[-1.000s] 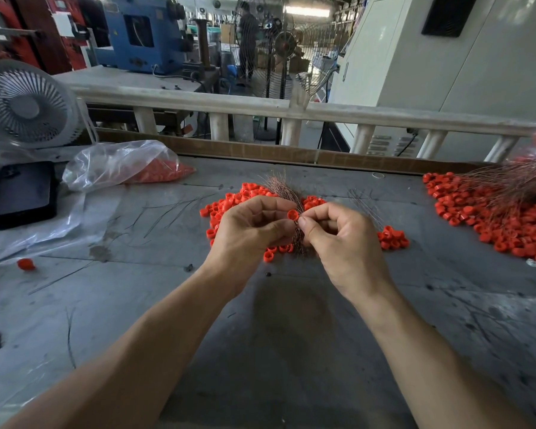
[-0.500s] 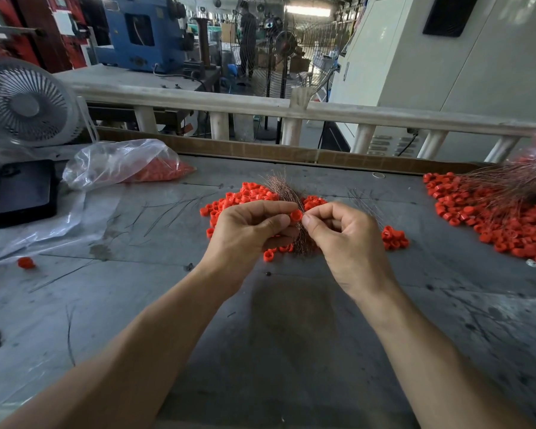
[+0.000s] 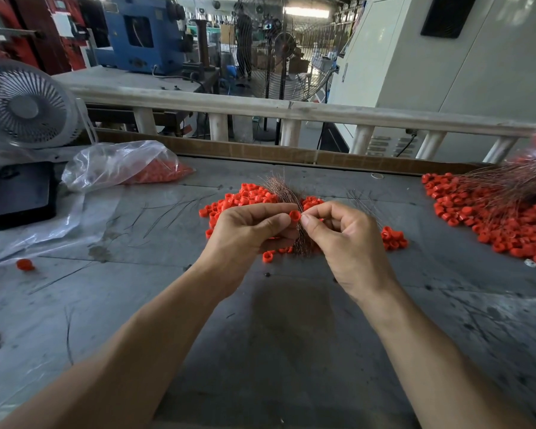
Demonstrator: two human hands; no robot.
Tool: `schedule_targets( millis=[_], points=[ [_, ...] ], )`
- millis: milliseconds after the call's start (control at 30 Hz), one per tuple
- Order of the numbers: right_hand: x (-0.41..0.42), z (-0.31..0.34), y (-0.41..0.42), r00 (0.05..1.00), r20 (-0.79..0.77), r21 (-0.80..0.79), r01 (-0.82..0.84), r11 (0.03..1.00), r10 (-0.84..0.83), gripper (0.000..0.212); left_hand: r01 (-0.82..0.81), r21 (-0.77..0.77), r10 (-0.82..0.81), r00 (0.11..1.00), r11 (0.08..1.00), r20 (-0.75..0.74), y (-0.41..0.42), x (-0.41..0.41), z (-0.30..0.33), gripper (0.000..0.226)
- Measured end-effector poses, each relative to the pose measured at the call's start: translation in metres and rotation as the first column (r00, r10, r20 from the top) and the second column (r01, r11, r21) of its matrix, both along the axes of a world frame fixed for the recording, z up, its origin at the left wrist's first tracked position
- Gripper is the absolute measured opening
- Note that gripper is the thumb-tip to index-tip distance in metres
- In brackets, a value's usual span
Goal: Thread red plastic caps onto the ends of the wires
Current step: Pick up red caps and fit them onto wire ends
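The left hand (image 3: 248, 230) has its grip pinched on one red cap (image 3: 295, 216); the right hand (image 3: 350, 239), touching it, pinches what I judge a thin wire, too fine to see; just behind and beneath lie loose caps (image 3: 239, 201) and bare wires (image 3: 280, 190), so much remains; well right on the desk (image 3: 291, 335), a capped heap (image 3: 492, 221) looks finished.

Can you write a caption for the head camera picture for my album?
Two hands, left hand and right hand, pinch a red cap above a wire bundle.
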State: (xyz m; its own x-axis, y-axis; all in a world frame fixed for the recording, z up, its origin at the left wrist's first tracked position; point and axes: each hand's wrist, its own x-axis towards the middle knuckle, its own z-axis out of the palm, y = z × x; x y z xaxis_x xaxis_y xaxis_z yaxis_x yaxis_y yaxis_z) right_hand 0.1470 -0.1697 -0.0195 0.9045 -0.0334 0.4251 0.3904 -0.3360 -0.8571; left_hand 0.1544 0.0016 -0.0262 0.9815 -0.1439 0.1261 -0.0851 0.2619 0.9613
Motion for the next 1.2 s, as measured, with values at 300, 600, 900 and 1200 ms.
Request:
schedule_targets(
  millis=[300, 600, 900, 1200],
  points=[
    [0.002, -0.004, 0.001, 0.995, -0.080, 0.057, -0.051, 0.997, 0.055, 0.011, -0.004, -0.009, 0.004, 1.000, 1.000, 0.007, 0.001, 0.000, 0.000, 0.022],
    [-0.001, -0.002, 0.005, 0.956, -0.224, 0.178, -0.149, 0.973, 0.188, 0.022, -0.013, -0.054, 0.015, 0.999, 0.998, 0.031, 0.003, 0.001, 0.000, 0.015],
    [0.003, -0.007, 0.000, 0.939, -0.262, 0.119, -0.199, 0.973, 0.225, 0.018, 0.064, -0.142, -0.068, 0.998, 0.988, -0.019, 0.005, 0.001, 0.002, 0.016],
    [0.019, 0.000, -0.042, 0.913, -0.054, -0.251, 0.379, 0.891, -0.404, 0.009, 0.017, -0.185, -0.025, 0.999, 0.983, -0.041, 0.008, 0.000, 0.004, 0.017]
  ],
)
